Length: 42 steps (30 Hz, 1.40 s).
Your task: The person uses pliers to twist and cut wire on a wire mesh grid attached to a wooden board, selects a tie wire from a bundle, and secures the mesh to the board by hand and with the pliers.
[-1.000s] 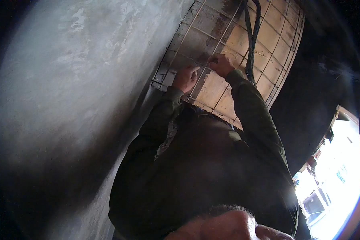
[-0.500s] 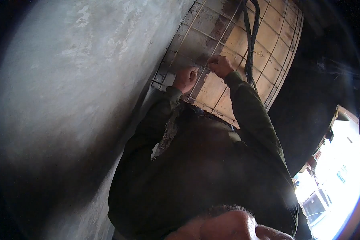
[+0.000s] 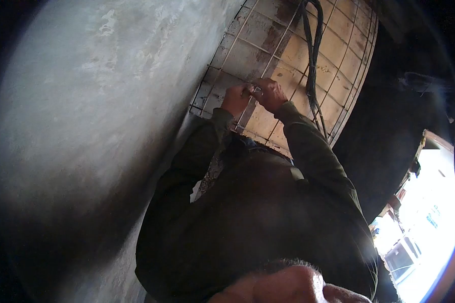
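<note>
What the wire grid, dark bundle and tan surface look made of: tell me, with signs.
Grid: probably metal, dull; thin, stiff-looking crossing bars. Dark bundle: perhaps wire, matte; thin strands bunched and looped. Tan surface: possibly wood, unpolished; flat and stained, but unclear.

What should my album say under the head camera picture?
Left hand and right hand close together at a wire grid, near a dark looped bundle.

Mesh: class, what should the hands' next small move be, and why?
Perhaps a small twist by the right hand while the left hand steadies: they are close together at the mesh, though whatever they hold is too small to tell.
</note>
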Each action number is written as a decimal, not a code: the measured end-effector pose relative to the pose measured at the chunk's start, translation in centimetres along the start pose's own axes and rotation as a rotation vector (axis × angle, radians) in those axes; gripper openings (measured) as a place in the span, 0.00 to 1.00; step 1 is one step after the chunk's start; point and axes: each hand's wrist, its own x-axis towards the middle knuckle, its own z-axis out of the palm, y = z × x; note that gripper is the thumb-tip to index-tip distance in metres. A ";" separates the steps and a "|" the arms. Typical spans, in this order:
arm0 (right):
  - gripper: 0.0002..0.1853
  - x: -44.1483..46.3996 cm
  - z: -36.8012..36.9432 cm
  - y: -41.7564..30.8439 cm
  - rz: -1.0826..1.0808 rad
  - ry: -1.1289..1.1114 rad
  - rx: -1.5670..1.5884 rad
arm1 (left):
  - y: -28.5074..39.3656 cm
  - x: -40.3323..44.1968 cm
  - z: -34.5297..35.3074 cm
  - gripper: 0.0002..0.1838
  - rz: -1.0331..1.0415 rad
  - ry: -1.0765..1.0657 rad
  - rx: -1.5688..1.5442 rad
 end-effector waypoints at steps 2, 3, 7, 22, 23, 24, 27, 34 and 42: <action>0.12 -0.1 0.6 -0.1 0.121 0.044 -0.054 | 1.6 -0.4 0.4 0.10 0.077 0.053 0.104; 0.12 -0.1 1.0 0.2 0.119 0.043 -0.055 | 2.0 -0.6 0.6 0.12 0.153 0.108 0.206; 0.12 -0.5 1.5 0.4 0.165 0.134 0.037 | 2.6 -1.2 0.7 0.15 0.185 0.073 0.251; 0.14 -1.1 2.2 0.7 0.389 0.243 0.139 | 1.1 -0.2 3.6 0.09 0.090 0.410 0.069; 0.14 -1.4 2.0 0.9 0.344 0.289 0.170 | 1.2 -0.3 3.8 0.09 0.129 0.439 0.069; 0.14 -1.5 1.5 1.0 0.339 0.283 0.167 | 0.9 -0.3 4.0 0.08 0.169 0.469 0.070; 0.16 -2.0 0.9 1.4 0.585 0.093 0.246 | -0.1 0.1 4.7 0.07 0.147 0.485 0.097; 0.14 -1.8 2.0 -0.8 0.886 0.084 0.646 | 1.2 -0.7 4.3 0.06 0.149 0.505 0.082; 0.11 -1.4 0.7 -0.8 0.890 -0.008 0.778 | 0.4 -0.7 4.4 0.09 0.143 0.433 -0.036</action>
